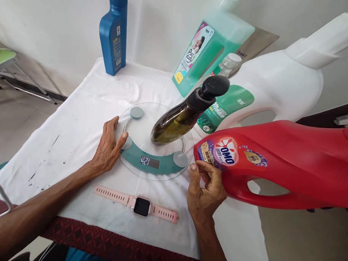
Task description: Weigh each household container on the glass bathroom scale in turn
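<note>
A clear glass scale with a teal band lies on the white cloth, its display lit with digits I cannot read surely. On the glass stands a dark, see-through pump bottle with a black top, tilted in the picture. My left hand rests at the scale's left edge, thumb over the rim, fingers apart from it. At the right, my right hand has its fingers curled, thumb and index tips close together, with nothing visible between them. It sits by the base of a red OMO detergent bottle; contact is unclear.
A pink-strapped watch lies in front of the scale. Behind stand a blue bottle, a green-filled jug, a small clear-capped bottle and a large white bottle. A green-topped folding stool is at the far left.
</note>
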`<state>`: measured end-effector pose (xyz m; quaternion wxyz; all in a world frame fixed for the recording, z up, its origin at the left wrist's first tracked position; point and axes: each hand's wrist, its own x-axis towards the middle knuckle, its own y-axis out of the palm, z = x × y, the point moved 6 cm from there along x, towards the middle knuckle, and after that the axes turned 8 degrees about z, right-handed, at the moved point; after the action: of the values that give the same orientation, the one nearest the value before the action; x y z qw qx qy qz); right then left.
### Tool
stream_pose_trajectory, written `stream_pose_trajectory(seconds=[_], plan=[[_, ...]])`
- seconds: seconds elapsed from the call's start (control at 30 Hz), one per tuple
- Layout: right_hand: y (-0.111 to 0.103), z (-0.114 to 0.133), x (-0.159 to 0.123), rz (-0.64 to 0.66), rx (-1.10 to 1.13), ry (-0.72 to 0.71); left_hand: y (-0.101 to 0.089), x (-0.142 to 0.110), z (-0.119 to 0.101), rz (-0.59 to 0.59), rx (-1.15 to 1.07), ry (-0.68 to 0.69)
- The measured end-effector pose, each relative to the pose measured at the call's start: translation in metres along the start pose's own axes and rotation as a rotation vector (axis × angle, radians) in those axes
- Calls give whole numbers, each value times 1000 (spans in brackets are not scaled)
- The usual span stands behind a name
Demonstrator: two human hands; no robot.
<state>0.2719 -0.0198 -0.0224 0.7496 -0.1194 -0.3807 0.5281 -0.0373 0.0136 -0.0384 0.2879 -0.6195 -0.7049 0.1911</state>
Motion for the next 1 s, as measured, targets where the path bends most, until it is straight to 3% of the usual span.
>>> stream_pose_trajectory(seconds=[0.27,0.37,0.47,0.63,0.83,1.0], plan=[[3,-5,1,23,92,46,1,-1,2,13,-32,-9],[5,15,14,146,164,53,1,-3,2,3,-77,-30],[14,55,38,256,213,-23,2,-4,2,-23,-104,-36],[39,108,75,162,270,-66,6,-7,8,-54,-152,-35],[61,118,97,136,363,22,12,-9,15,-80,-210,-16],[74,132,150,32,362,-116,14,-10,14,-80,-260,-43]])
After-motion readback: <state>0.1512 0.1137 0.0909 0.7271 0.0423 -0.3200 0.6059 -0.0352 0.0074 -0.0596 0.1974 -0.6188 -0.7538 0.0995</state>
